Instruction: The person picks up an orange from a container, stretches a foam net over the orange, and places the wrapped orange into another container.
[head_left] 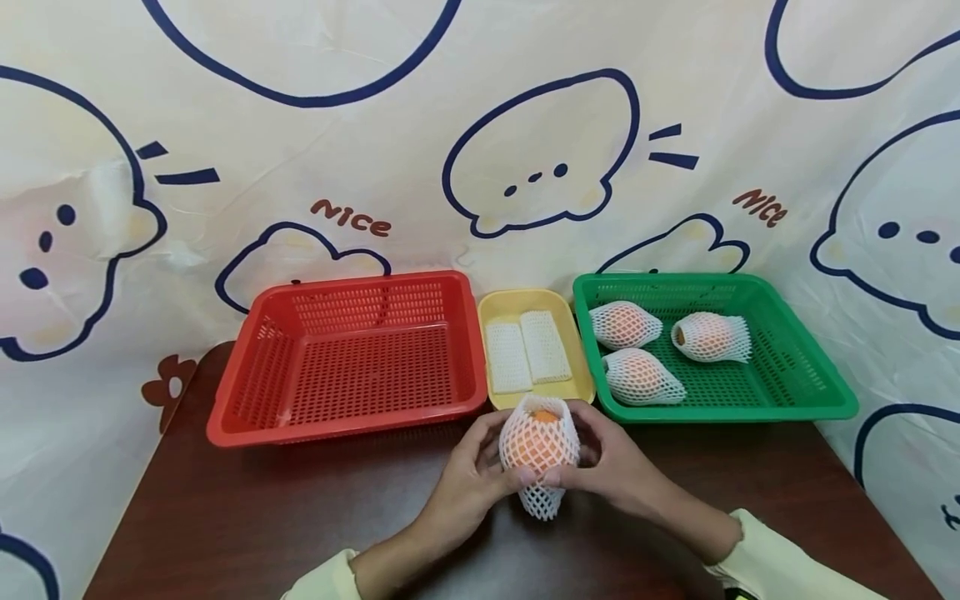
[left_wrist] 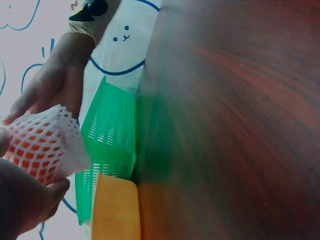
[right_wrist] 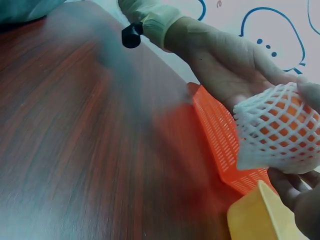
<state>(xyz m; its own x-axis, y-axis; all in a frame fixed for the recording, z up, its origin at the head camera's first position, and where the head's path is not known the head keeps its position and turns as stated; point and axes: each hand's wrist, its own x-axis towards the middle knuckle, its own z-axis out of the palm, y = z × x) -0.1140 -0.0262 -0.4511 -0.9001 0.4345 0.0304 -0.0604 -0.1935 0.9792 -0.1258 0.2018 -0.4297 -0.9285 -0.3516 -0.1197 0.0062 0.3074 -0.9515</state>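
An orange fruit in a white foam net sleeve (head_left: 538, 446) is held above the table's front half, its bare top showing through the sleeve's upper opening. My left hand (head_left: 467, 479) grips it from the left side, with the thumb across the front. From the right, my right hand (head_left: 615, 467) grips the same fruit, its thumb tip near the left one. The sleeve's narrow tail hangs below both thumbs. In both wrist views the net (left_wrist: 42, 145) (right_wrist: 280, 132) covers the fruit's sides between the two hands. Fingers behind the fruit are partly hidden.
Behind the hands stands a yellow tray (head_left: 577, 387) with flat white foam nets (head_left: 546, 346). To its left is a red basket (head_left: 345, 429). On its right, a green basket (head_left: 780, 408) holds three netted fruits (head_left: 641, 375). A patterned cloth hangs behind the table (head_left: 225, 517).
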